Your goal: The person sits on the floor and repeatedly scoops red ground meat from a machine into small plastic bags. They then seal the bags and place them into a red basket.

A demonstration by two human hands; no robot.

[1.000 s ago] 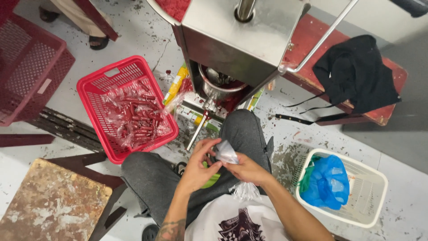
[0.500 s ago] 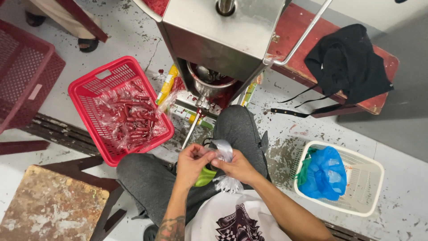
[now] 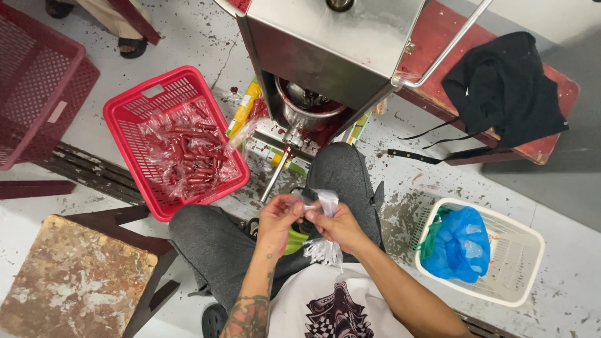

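while the left hand (image 3: 280, 219) and right hand (image 3: 338, 226) pinch a small clear plastic bag (image 3: 323, 201) between fingertips above the lap, a red basket (image 3: 134, 147) of filled red packets (image 3: 191, 156) sits on the floor nearby.

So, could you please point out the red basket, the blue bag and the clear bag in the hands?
red basket (image 3: 125, 134), head view, left wall.
blue bag (image 3: 460, 244), head view, middle.
clear bag (image 3: 327, 201), head view, upper part.

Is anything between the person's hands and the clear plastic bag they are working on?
Nothing visible: the left hand and the right hand both pinch the small clear plastic bag directly, above the lap.
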